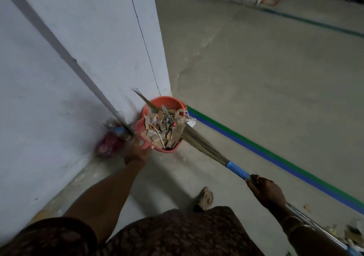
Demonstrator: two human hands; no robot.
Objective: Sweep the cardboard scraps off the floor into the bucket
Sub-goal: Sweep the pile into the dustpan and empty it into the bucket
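An orange bucket (165,99) stands on the floor at the corner of a white pillar. Over it my left hand (135,152), blurred, grips the handle of a pink dustpan (139,127). The pan is heaped with cardboard scraps (163,125) and bits of plastic. My right hand (266,191) grips the handle of a grass broom (204,146) just behind its blue wrap. The bristles lie across the scraps and the bucket's mouth, tips pointing at the pillar. Whether the pan touches the bucket's rim is hidden.
The white pillar (88,58) with a slanting grey pipe (59,45) fills the left. A pink bag and a bottle (110,142) lie at its foot. Blue and green floor tape (275,158) runs to the right. Loose scraps (350,234) lie lower right; my foot (204,198) is below the bucket.
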